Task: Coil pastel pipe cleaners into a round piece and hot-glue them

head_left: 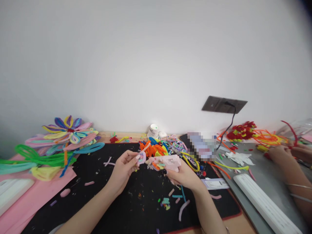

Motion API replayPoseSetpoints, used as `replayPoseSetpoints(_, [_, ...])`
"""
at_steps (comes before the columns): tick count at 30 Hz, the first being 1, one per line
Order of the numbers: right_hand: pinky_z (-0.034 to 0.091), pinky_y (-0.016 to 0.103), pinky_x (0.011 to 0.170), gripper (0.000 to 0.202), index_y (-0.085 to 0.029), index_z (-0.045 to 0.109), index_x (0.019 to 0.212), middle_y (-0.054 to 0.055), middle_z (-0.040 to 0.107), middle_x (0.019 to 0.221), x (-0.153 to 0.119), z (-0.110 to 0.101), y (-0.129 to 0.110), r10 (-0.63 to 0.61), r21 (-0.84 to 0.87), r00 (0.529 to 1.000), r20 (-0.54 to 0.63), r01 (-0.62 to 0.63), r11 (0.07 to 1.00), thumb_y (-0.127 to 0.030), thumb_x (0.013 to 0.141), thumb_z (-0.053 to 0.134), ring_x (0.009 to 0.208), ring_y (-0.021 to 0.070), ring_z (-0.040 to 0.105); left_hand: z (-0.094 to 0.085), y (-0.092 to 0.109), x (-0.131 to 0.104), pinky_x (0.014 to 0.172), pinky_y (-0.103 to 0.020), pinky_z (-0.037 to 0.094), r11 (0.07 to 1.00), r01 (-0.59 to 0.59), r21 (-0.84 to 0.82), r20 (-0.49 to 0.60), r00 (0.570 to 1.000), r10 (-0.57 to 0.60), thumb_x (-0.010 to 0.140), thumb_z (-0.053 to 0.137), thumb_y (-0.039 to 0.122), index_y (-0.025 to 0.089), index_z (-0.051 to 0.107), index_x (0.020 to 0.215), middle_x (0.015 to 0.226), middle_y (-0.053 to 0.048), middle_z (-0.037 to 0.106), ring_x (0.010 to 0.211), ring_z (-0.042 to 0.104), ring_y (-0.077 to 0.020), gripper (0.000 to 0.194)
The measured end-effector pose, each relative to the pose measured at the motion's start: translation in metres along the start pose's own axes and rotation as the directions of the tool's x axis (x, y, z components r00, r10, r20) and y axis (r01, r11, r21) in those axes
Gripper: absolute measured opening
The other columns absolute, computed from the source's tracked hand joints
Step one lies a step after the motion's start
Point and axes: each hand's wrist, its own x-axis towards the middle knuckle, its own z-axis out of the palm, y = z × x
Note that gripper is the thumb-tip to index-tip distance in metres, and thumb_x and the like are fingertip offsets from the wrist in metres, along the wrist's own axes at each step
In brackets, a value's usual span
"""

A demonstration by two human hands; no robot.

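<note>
My left hand (126, 169) pinches a small looped piece of pale pink and lilac pipe cleaner (141, 158), its loose end pointing up. Across from it, my right hand (179, 177) grips a blocky pale pink tool (168, 160). Fluff and coloured scraps cover the tool's left end, which points at the looped piece with a small gap between. What kind of tool it is, I cannot make out. Just behind both hands lie orange pipe cleaner loops (152, 149) and a heap of coloured clippings (176, 143).
Cut bits litter the black mat (97, 191). A large pipe cleaner flower (69, 131) and green loops (44, 156) lie left. A white cup (154, 130) stands by the wall. At right, another person's hands (280, 154) hold a red pipe cleaner near a white power strip (265, 204).
</note>
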Motion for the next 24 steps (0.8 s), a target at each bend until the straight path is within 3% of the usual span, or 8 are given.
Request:
replayPoseSetpoints(5, [0.027, 0.017, 0.038, 0.003, -0.019, 0.054, 0.071, -0.009, 0.044, 0.045, -0.0004, -0.0002, -0.0034, -0.006, -0.02, 1.0, -0.008, 0.006, 1.0, -0.017, 0.071, 0.056, 0.038, 0.0058, 0.035, -0.0037, -0.0038, 0.0027, 0.052, -0.019, 0.046, 1.0, 0.003, -0.006, 0.025, 1.0, -0.003, 0.058, 0.086, 0.03, 0.016, 0.063, 0.075, 0.067, 0.003, 0.065, 0.055, 0.054, -0.0078, 0.032])
replayPoseSetpoints(8, [0.026, 0.018, 0.038, 0.01, -0.019, 0.049, 0.063, -0.008, 0.043, 0.044, -0.0008, -0.0004, -0.0066, -0.018, -0.032, 1.0, -0.013, 0.018, 0.999, -0.019, 0.072, 0.055, 0.038, 0.0062, 0.036, -0.0049, -0.0053, 0.0031, 0.053, -0.019, 0.046, 1.0, 0.01, -0.004, 0.034, 0.999, -0.01, 0.059, 0.086, 0.031, 0.016, 0.063, 0.075, 0.068, 0.002, 0.066, 0.055, 0.055, -0.0078, 0.032])
replayPoseSetpoints(24, [0.026, 0.019, 0.04, 0.012, -0.02, 0.047, 0.066, -0.009, 0.043, 0.045, -0.0001, -0.0011, -0.0079, -0.022, -0.01, 0.995, -0.096, 0.022, 1.0, -0.02, 0.071, 0.058, 0.039, 0.0062, 0.035, -0.0065, -0.0065, 0.0016, 0.054, -0.02, 0.047, 0.999, 0.053, 0.0, 0.105, 0.993, -0.053, 0.062, 0.085, 0.029, 0.016, 0.064, 0.074, 0.068, 0.002, 0.067, 0.054, 0.054, -0.0067, 0.028])
